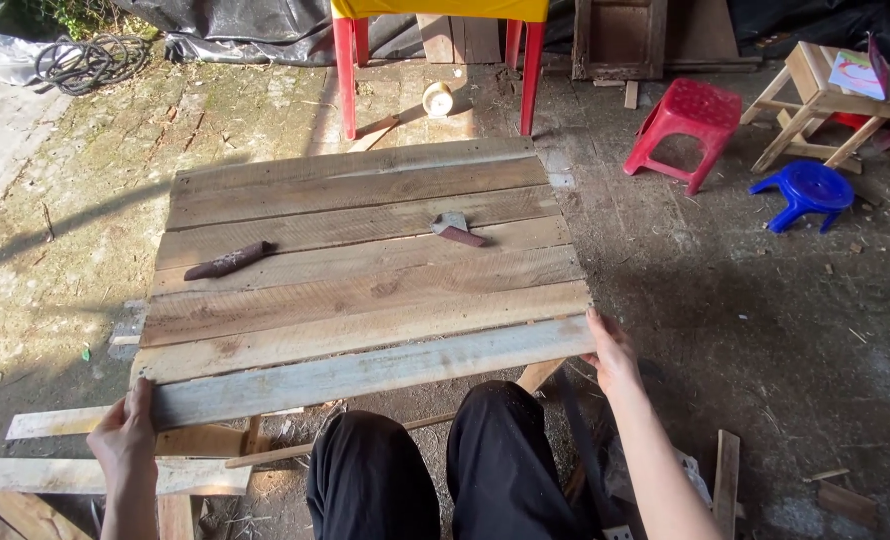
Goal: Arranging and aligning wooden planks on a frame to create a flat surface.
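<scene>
My left hand and right hand were each closed over a near corner of the plank panel, which lay flat over the dirt floor in front of my knees; it looked stiff, heavy and splintery, so gripping the end board's edges seemed safest

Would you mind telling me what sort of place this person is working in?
Probably an informal outdoor or semi-open woodworking yard. Both hands, left hand and right hand, hold a rough plank panel over a bare concrete floor strewn with wood offcuts, with plastic stools nearby.
</scene>
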